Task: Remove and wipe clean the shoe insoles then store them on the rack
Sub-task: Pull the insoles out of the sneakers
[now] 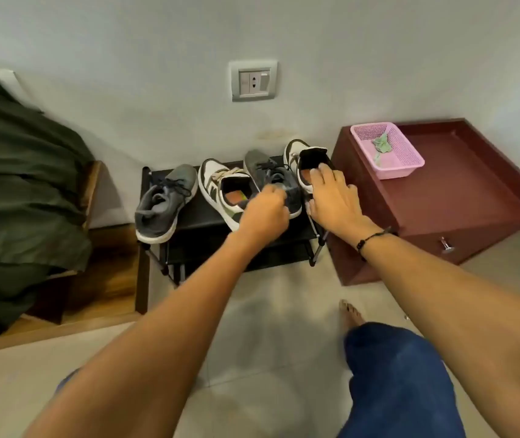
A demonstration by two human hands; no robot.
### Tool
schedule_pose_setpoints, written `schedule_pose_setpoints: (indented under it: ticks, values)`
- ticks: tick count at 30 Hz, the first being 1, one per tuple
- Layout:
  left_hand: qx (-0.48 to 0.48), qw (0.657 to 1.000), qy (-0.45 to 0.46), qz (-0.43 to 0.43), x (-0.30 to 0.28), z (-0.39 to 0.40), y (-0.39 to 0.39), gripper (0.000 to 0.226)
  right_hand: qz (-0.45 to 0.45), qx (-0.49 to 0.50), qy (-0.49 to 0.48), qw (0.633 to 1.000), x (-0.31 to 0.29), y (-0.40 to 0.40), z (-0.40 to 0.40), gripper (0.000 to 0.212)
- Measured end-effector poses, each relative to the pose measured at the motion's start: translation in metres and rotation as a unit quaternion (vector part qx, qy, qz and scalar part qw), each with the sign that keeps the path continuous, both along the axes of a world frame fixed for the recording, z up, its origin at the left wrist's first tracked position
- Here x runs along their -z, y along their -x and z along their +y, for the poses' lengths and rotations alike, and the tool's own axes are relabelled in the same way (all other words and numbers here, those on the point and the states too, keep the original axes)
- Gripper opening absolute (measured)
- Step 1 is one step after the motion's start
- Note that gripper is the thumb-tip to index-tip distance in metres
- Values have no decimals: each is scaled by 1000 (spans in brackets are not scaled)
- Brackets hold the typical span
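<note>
At the rack's (201, 216) right edge, the left hand (265, 213) grips the grey shoe's (276, 181) heel while the right hand (331, 197) reaches released, fingers straight, into the white shoe (300, 159). The orange insole (307, 177) sits inside under the fingertips, so removal looks just begun; next, pinch its heel end and peel it out.

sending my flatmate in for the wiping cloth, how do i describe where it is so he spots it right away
Look right of the black shoe rack for the dark red cabinet against the wall. On its top, at the back left corner, sits a pink mesh basket. The cloth is the small crumpled pale green rag lying inside it, the only thing in the basket.
</note>
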State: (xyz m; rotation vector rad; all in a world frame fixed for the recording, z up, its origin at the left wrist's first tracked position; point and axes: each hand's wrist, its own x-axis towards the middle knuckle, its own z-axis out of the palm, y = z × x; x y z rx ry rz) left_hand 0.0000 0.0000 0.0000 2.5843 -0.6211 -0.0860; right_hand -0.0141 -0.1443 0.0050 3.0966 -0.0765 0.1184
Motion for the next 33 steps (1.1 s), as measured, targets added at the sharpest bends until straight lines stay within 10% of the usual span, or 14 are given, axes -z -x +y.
schedule_pose_setpoints:
  ticks: [19,33]
  values:
    - [26,989,-128,72,100,-87,-125,20,173,-6,47,984,80,-114,-64,30]
    - [79,993,-82,18,39,-48,-21,38,150,-1,-25,988,19,28,-45,38]
